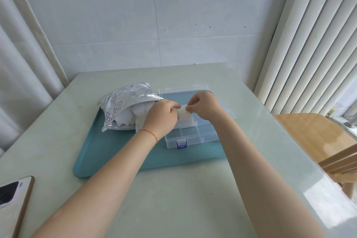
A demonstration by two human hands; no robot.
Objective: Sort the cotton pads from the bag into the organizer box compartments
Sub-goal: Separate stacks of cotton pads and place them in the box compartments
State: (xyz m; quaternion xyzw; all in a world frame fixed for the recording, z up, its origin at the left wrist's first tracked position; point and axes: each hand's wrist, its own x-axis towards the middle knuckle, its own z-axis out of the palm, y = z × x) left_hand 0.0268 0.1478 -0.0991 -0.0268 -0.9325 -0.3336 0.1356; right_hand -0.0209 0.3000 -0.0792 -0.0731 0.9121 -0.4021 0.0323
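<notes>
Pinching a small stack of white cotton pads (183, 115) between both hands at the centre of the frame, just above the near-left part of the clear organizer box (193, 133). Left hand (161, 117), fingers curled round the stack's left side, thumb on top; thin red string around that wrist. Right hand (204, 105), fingertips closed on the upper right edge of the same pads, thumb and forefinger pressed together there. Held over the box's rear left compartment, where more white pads seem to lie, though partly hidden by the hands. Front compartments of the box see-through, with a blue latch (181, 144) on the near wall and the lid (183, 92) folded open toward the top of the frame. Left of centre, a silvery printed bag (123, 102) lying on its side, mouth turned right, white pads spilling from it just behind the left hand. Bag and box both resting on a teal tray (108, 150), itself on a pale green table (173, 199). At lower left, a phone (11, 195) on the table's edge. At right, a wooden chair (316, 137) below vertical blinds (309, 35).
</notes>
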